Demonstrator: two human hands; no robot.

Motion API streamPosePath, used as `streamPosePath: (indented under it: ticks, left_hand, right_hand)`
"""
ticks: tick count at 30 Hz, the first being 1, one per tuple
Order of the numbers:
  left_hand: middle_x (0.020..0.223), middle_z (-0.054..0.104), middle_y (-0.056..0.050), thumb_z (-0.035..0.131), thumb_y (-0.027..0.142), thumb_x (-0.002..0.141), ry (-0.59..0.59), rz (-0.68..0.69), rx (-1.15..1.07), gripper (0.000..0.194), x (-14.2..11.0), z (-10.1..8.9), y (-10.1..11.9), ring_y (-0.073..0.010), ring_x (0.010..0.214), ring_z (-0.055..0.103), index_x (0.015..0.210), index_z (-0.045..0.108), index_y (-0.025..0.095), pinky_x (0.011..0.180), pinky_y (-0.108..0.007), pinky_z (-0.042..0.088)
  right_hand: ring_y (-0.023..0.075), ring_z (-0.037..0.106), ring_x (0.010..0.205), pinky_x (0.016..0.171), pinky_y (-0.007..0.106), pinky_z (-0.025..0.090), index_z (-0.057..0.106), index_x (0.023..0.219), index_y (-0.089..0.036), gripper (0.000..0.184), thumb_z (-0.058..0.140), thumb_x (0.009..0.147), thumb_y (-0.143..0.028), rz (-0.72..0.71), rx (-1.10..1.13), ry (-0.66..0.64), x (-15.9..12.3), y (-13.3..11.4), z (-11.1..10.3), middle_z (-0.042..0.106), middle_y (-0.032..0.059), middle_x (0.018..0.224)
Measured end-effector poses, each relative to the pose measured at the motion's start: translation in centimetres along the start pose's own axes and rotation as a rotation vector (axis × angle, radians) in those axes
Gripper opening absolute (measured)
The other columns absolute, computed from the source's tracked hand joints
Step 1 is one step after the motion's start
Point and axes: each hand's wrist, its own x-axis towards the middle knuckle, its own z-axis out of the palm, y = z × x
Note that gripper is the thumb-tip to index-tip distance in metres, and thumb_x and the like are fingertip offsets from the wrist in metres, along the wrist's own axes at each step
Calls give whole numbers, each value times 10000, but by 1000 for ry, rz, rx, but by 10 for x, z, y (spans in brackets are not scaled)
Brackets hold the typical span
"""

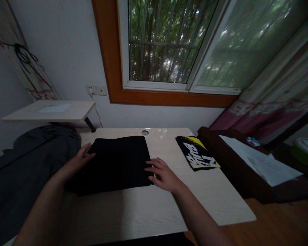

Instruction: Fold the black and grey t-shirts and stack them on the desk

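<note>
A flat black rectangle of what looks like folded cloth lies on the pale wooden table. At its left edge rests my left hand, thumb and forefinger apart. My right hand touches the right edge with its fingers spread. Neither hand grips the cloth. Farther right on the table is a folded black cloth item with white lettering and yellow patches.
Dark grey fabric is heaped at the left, below a small raised shelf with a paper on it. Right of the table, papers lie on a dark brown covered surface. A window is behind.
</note>
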Motion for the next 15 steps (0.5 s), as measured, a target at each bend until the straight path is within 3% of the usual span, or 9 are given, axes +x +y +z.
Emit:
streamPosePath:
  ticks: [3,9,15]
  left_hand:
    - [1205,722,-162,725,530,782,-64,-23,-134,965,17,4,9,-276,1034,732,1589,280,241,926,-418,562]
    - [1288,676,-170,730,301,772,50,28,-239,910,46,13,10,-237,1044,721,1579,312,261,962,-410,545]
    - [1158,716,-79,742,282,755,141,90,-254,883,42,-10,27,-223,968,734,1555,369,296,919,-408,578]
  right_hand:
    - [287,520,1326,1135,546,384,690,1280,-312,351,644,938,-372,-7,28,3,0,-2,-1,624,81,1396]
    - [308,434,1394,1135,537,394,666,1321,-297,466,709,887,-461,-11,60,-32,-1,-4,0,598,89,1422]
    - [327,344,1477,1165,555,365,607,1393,-296,645,784,804,-492,-55,40,-28,0,-8,8,566,93,1468]
